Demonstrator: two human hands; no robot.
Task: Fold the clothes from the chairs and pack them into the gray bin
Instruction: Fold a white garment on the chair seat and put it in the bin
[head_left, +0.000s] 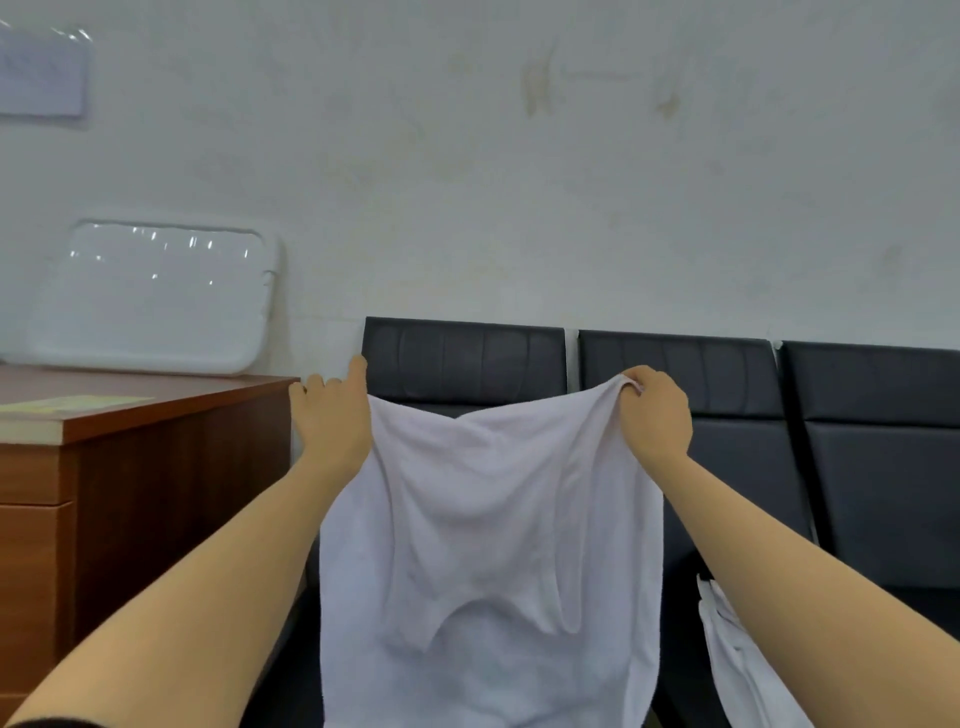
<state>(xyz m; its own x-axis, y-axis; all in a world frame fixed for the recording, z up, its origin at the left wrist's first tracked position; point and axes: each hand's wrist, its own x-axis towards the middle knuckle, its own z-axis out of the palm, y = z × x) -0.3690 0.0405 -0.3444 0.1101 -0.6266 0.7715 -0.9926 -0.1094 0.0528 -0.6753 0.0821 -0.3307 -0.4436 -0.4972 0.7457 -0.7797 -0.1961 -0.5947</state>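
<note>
White towel (488, 519), the garment-like cloth of the task, is hanging spread in the air in front of a row of black chairs (675, 374), its top edge sagging between two raised hands and its lower part running out of the bottom of the view. Left hand (332, 415) is gripping the top left corner, with the thumb pointing up and the fingers curled behind the cloth; right hand (655, 410) is pinching the top right corner, the fabric bunching at the fingertips. Both hands are thus holding the towel, and neither is free. A second white cloth (737, 654) is lying on a chair seat at lower right, partly hidden by the right forearm, and is probably waiting its turn. To the left, a wooden counter (156, 405) is carrying a white plastic lid or tray (156, 296) that is leaning against the wall (519, 156). No gray bin is appearing in this view. The step in hand appears to be the opening-out that precedes the first fold: the cloth is being held up by its corners, not yet doubled. The next move is likely calling for the two corners to be brought together, or for the towel to be laid flat on a seat, with the edges kept matched so that the fold is falling square.
</note>
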